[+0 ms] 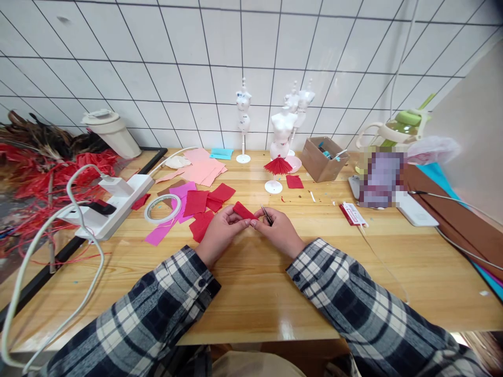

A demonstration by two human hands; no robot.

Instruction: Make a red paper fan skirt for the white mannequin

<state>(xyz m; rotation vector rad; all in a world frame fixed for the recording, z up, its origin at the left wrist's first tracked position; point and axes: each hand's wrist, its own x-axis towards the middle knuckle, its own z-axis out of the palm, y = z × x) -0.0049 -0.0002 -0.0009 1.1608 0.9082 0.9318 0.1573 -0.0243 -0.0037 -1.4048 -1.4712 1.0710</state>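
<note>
My left hand [220,230] and my right hand [278,229] meet over the middle of the wooden table [251,283], both closed. Between their fingertips they pinch a small folded piece of red paper [243,211]. My right hand also grips small metal scissors [266,215], the tips pointing up and away from me. Just left of my hands lies a loose pile of red paper squares [206,207] on top of pink sheets [202,170]. Beyond my hands stands a small white mannequin [281,133] wearing a red pleated paper skirt [277,165].
A tape roll [163,208], a white power strip [113,201] with cables and red feathers [39,173] sit at left. Two more mannequins [243,112], a cardboard box [324,157], a red packet [352,213] and a white tablet-like device [412,209] stand behind and right.
</note>
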